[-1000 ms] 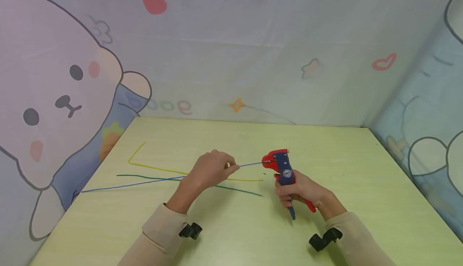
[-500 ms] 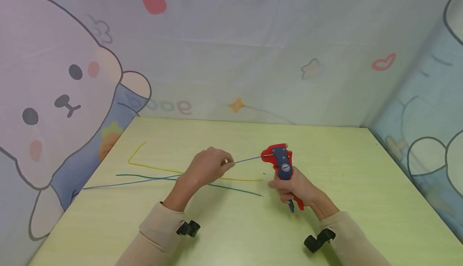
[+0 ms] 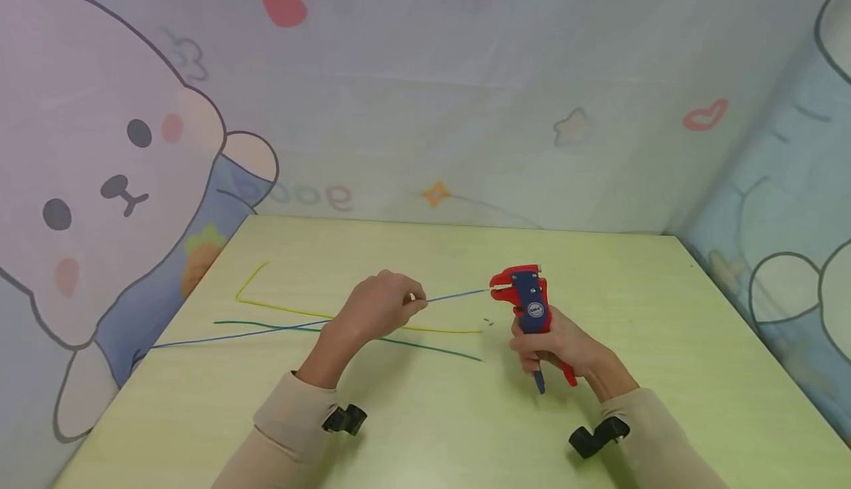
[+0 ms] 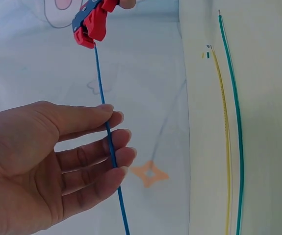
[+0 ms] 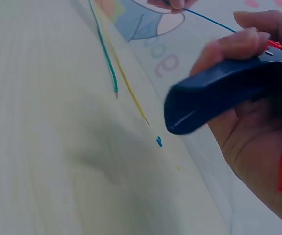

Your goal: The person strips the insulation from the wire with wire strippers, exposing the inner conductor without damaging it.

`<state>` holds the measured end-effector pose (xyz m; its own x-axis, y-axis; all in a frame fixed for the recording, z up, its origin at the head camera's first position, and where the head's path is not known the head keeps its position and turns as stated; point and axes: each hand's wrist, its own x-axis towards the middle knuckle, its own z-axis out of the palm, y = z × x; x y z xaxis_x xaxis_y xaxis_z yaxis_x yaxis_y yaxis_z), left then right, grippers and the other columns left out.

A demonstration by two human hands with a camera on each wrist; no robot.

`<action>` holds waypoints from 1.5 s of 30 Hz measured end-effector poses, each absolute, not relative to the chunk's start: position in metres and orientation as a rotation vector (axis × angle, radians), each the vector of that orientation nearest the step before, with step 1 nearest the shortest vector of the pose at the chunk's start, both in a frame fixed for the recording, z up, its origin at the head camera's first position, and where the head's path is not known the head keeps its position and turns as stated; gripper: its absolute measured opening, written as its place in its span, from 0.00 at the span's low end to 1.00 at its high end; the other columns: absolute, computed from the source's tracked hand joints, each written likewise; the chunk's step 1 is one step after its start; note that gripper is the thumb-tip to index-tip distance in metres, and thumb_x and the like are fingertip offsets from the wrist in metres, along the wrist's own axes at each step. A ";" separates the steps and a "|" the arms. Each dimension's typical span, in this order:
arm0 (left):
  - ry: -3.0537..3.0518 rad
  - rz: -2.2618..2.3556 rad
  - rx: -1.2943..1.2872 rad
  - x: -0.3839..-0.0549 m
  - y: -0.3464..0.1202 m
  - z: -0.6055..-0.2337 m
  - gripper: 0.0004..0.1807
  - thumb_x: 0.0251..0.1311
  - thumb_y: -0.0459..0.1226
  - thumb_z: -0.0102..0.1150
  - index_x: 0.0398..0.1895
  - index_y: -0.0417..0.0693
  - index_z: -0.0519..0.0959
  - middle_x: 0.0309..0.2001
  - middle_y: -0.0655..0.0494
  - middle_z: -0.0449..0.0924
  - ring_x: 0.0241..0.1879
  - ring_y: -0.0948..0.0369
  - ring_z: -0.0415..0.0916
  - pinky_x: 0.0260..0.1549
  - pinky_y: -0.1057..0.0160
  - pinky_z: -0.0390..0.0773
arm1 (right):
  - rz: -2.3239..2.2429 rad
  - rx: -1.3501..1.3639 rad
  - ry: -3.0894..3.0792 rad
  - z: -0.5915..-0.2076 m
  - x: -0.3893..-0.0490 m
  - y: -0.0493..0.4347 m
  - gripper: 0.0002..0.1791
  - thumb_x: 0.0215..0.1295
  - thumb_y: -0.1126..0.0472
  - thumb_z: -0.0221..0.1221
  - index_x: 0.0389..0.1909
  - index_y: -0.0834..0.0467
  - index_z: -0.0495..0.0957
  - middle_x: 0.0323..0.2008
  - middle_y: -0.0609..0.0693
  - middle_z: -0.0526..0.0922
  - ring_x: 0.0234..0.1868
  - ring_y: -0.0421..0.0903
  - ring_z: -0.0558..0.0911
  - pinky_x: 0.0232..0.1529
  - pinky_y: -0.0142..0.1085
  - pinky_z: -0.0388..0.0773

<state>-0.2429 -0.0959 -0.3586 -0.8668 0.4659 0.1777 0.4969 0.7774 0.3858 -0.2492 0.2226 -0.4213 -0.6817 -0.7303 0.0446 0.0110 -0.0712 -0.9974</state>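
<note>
My left hand [image 3: 379, 304] pinches a blue wire [image 3: 459, 295] between thumb and forefinger, its other fingers loosely curled along the strand in the left wrist view. The wire's long tail runs left over the table. My right hand [image 3: 565, 343] grips a red and dark-blue wire stripper [image 3: 534, 308] by its handles, jaws pointing left and parted. The wire's pale tip sits right at the mouth of those jaws. In the right wrist view, a dark-blue handle [image 5: 214, 88] lies under curled fingers; the jaws are out of sight there.
On the table [image 3: 425, 430] lie a bent yellow wire [image 3: 286, 306] and a green wire [image 3: 432, 348], both crossing beneath my left arm. Tiny blue offcuts [image 5: 159, 141] lie beyond the wires' right ends. A printed cloth [image 3: 425, 90] stands behind the table.
The stripper rose, then shifted right, and its jaws parted from the blue wire. My left hand moved slightly left with the wire. Another tiny offcut now shows on the table.
</note>
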 end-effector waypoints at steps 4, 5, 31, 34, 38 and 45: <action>-2.930 -0.653 -0.791 -0.244 -0.095 -0.361 0.06 0.67 0.37 0.62 0.40 0.50 0.87 0.33 0.59 0.84 0.29 0.64 0.78 0.25 0.64 0.75 | -1.819 -0.802 1.651 -0.422 -0.253 0.230 0.03 0.73 0.70 0.50 0.38 0.64 0.71 0.27 0.52 0.79 0.28 0.50 0.83 0.39 0.49 0.83; -2.944 -0.649 -0.795 -0.244 -0.095 -0.362 0.05 0.67 0.37 0.62 0.39 0.50 0.87 0.32 0.59 0.83 0.28 0.64 0.78 0.25 0.64 0.75 | -1.822 -0.801 1.650 -0.423 -0.254 0.231 0.04 0.74 0.70 0.49 0.39 0.65 0.72 0.28 0.54 0.81 0.30 0.52 0.85 0.40 0.52 0.83; -3.169 -0.405 -1.111 -0.240 -0.073 -0.388 0.14 0.59 0.26 0.61 0.19 0.48 0.85 0.18 0.66 0.64 0.19 0.67 0.56 0.20 0.68 0.62 | -1.824 0.007 2.087 -0.424 -0.262 0.230 0.22 0.69 0.60 0.62 0.52 0.76 0.76 0.39 0.62 0.85 0.35 0.48 0.87 0.40 0.40 0.84; -3.192 -0.381 -1.100 -0.238 -0.071 -0.390 0.11 0.58 0.26 0.64 0.22 0.48 0.86 0.20 0.65 0.70 0.21 0.67 0.61 0.22 0.67 0.66 | -1.746 0.056 2.195 -0.424 -0.263 0.229 0.16 0.65 0.60 0.66 0.41 0.70 0.80 0.28 0.53 0.83 0.27 0.43 0.81 0.33 0.34 0.81; -3.204 -0.338 -1.088 -0.236 -0.068 -0.393 0.09 0.57 0.27 0.66 0.28 0.50 0.88 0.31 0.63 0.80 0.27 0.65 0.71 0.28 0.64 0.75 | -1.624 0.100 2.347 -0.426 -0.263 0.229 0.14 0.59 0.57 0.72 0.28 0.63 0.79 0.19 0.46 0.75 0.20 0.40 0.70 0.22 0.32 0.67; -3.198 -0.316 -1.122 -0.234 -0.063 -0.396 0.12 0.53 0.25 0.65 0.20 0.49 0.85 0.21 0.66 0.71 0.21 0.66 0.61 0.20 0.67 0.65 | -1.498 0.135 2.459 -0.431 -0.263 0.231 0.19 0.55 0.52 0.75 0.33 0.66 0.84 0.19 0.47 0.73 0.21 0.42 0.69 0.22 0.34 0.59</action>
